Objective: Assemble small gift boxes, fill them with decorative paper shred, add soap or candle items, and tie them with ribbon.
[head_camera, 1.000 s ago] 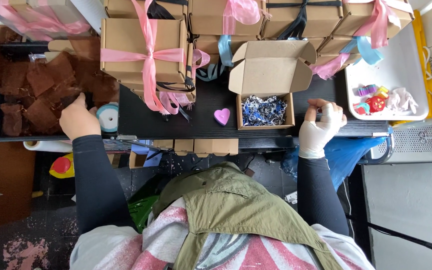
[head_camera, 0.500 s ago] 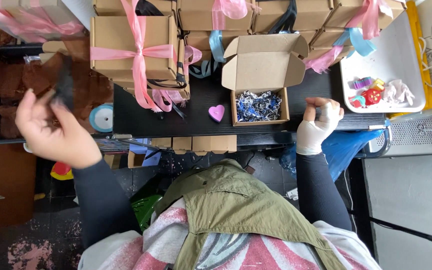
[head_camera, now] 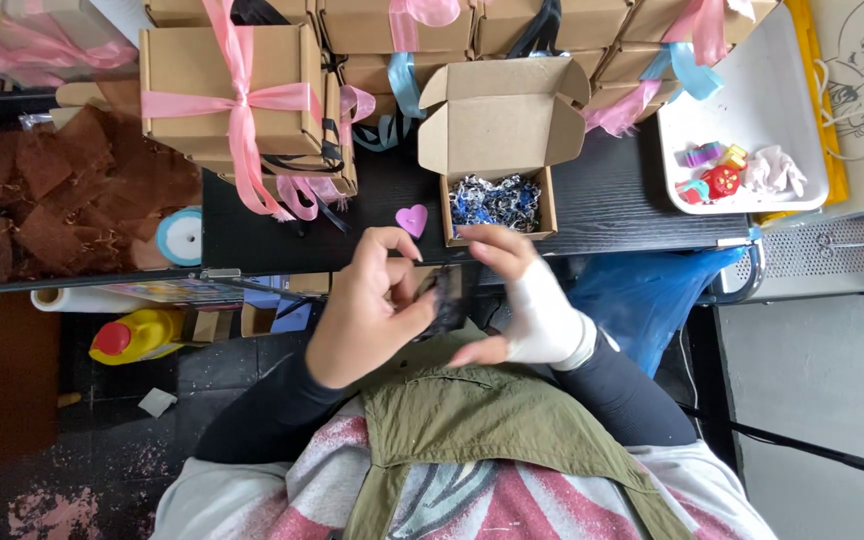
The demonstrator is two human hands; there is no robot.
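Observation:
My left hand (head_camera: 367,305) and my right hand (head_camera: 522,300), which wears a white wrap, meet just in front of the black table's edge (head_camera: 632,235). Between them they pinch a small dark piece (head_camera: 444,300); what it is made of I cannot tell. Just beyond the hands stands an open cardboard box (head_camera: 497,125) with blue and silver shredded filling (head_camera: 497,200) inside. A small pink heart (head_camera: 411,219) lies on the table left of that box.
Closed cardboard boxes tied with pink ribbon (head_camera: 242,100) are stacked at the back. Brown pieces (head_camera: 52,200) fill the left side, next to a pale blue tape roll (head_camera: 180,237). A white tray (head_camera: 752,60) with small colourful items sits right. A yellow bottle (head_camera: 142,335) lies below.
My left hand came away from the brown pile on the left, carrying a dark piece, and moved to the middle. My right hand moved left from the table edge to meet it.

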